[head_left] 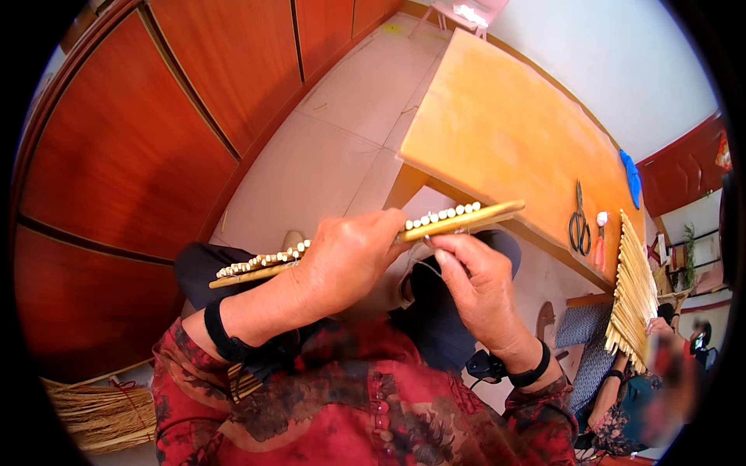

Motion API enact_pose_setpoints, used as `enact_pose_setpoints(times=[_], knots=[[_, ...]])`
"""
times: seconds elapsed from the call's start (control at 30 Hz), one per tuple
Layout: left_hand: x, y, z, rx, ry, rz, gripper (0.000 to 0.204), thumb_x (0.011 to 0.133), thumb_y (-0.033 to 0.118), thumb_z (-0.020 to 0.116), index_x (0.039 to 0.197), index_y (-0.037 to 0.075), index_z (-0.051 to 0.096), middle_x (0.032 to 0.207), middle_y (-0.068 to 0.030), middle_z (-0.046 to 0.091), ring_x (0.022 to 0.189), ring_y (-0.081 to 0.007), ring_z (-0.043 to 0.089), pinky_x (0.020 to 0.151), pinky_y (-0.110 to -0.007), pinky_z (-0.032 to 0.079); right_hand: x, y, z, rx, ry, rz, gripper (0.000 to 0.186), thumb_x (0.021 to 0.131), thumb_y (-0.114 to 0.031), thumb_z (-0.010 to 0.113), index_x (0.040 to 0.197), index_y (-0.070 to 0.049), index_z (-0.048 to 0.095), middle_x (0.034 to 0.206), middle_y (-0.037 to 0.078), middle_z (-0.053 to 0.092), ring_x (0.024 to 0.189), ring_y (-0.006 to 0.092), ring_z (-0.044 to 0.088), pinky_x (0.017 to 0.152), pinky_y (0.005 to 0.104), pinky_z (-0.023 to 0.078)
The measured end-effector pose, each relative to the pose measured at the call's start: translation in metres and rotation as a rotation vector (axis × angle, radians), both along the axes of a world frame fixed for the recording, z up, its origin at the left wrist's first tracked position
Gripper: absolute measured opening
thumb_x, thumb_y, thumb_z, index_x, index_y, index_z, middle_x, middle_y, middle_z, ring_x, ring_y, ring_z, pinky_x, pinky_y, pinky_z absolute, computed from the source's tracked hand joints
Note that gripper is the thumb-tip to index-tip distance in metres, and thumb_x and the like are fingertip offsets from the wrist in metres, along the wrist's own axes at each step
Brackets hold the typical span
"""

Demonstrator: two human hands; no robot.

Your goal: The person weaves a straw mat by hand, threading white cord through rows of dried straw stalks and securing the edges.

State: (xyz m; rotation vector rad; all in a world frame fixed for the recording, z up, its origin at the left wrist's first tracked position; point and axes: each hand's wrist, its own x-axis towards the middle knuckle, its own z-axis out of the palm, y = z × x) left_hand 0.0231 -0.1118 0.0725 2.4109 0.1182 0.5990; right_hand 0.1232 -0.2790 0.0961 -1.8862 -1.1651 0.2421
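The person wears a deep red top patterned with dark, mottled floral shapes, its sleeves reaching to the wrists. A black band circles each wrist, behind the left hand and the right hand. Dark trousers cover the legs.

Left hand: raised at centre, back toward the camera, fingers curled shut in a firm grip.
Left forearm: rises from the lower left, a black band at the wrist, red patterned sleeve below it.
Right hand: just right of the left one, thumb and forefinger apparently pinched together at the top, though the fingertips are hard to make out.
Right forearm: comes up from the lower right, black band at the wrist.
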Motion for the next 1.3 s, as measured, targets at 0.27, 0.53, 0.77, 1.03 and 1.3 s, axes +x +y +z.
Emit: enact_pose_setpoints(times=[0.27,0.53,0.77,1.03,1.3], knots=[[-0.023,-0.021,-0.048,0.089,0.051,-0.086,0.032,0.069,0.000,0.071,0.097,0.003,0.056,0.080,-0.0136,0.063,0.074,-0.0318,0.064,0.065,-0.039,0.051,-0.028,-0.039,-0.050,-0.137,0.656,-0.091,0.020,0.095,-0.009,0.055,0.110,0.000,0.063,0.090,0.004,0.066,0.068,0.0086,0.053,0.063,0.0229,0.046],[-0.022,-0.039,-0.056,-0.034,0.068,-0.194,0.048,0.065,-0.002,0.073,0.110,-0.004,0.058,0.104,-0.0192,0.064,0.090,-0.0352,0.064,0.078,-0.040,0.052,-0.036,-0.075,-0.060,-0.222,0.780,-0.155,0.022,0.095,-0.008,0.054,0.113,-0.003,0.065,0.080,0.002,0.062,0.058,0.0058,0.048,0.054,0.0213,0.042],[-0.016,-0.046,-0.049,-0.152,0.227,-0.304,0.050,0.071,0.000,0.071,0.118,-0.002,0.056,0.113,-0.0200,0.060,0.101,-0.0353,0.060,0.086,-0.042,0.049,-0.038,-0.100,-0.068,-0.207,0.717,-0.159,0.021,0.095,-0.004,0.051,0.112,0.004,0.061,0.072,0.003,0.058,0.048,0.0051,0.044,0.043,0.0194,0.034],[-0.003,-0.047,-0.053,-0.134,0.314,-0.362,0.055,0.070,0.001,0.069,0.123,0.003,0.056,0.110,-0.0169,0.059,0.102,-0.0353,0.058,0.087,-0.041,0.047,-0.048,-0.106,-0.079,-0.190,0.804,-0.263,0.020,0.095,0.000,0.049,0.110,0.004,0.061,0.075,0.005,0.059,0.051,0.0063,0.046,0.045,0.0200,0.036],[0.005,-0.045,-0.051,-0.164,0.407,-0.421,0.055,0.073,-0.001,0.067,0.127,0.002,0.053,0.127,-0.0162,0.056,0.114,-0.0332,0.055,0.093,-0.042,0.045,-0.045,-0.100,-0.081,-0.110,0.654,-0.283,0.020,0.095,-0.001,0.049,0.111,0.003,0.061,0.089,0.006,0.065,0.056,0.0063,0.048,0.049,0.0208,0.038]])
